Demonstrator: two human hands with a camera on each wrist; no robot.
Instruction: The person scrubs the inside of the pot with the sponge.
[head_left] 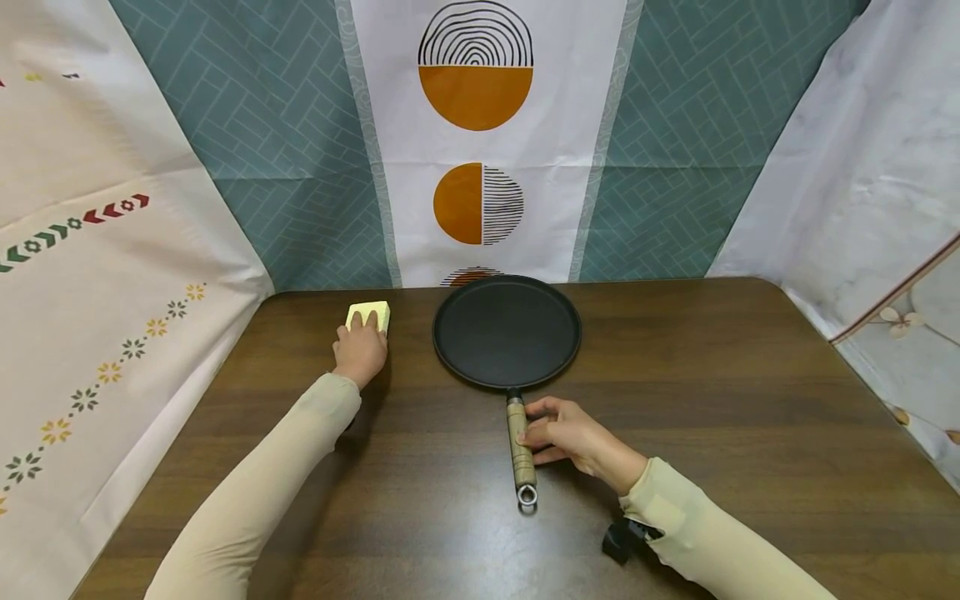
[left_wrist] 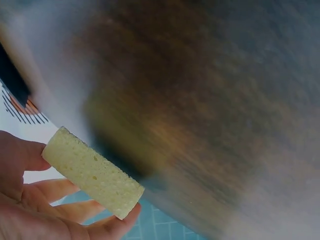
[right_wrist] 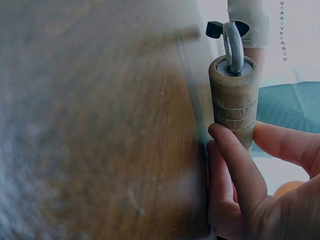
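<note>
A light yellow sponge (head_left: 369,312) is near the table's back left; the left hand (head_left: 361,355) grips it. The left wrist view shows the thumb at one end of the sponge (left_wrist: 92,172) and fingers along its other side. Whether the sponge touches the table I cannot tell. Right of it a flat black round pan (head_left: 507,333) lies at the back edge, its wooden handle (head_left: 521,446) pointing toward the front. The right hand (head_left: 570,437) pinches this handle from the right side. In the right wrist view, thumb and fingers are on opposite sides of the handle (right_wrist: 234,102), below its metal ring.
The brown wooden table (head_left: 712,375) has patterned cloths (head_left: 675,167) hanging behind it and at both sides. A black wrist-worn device (head_left: 618,540) shows under the right sleeve.
</note>
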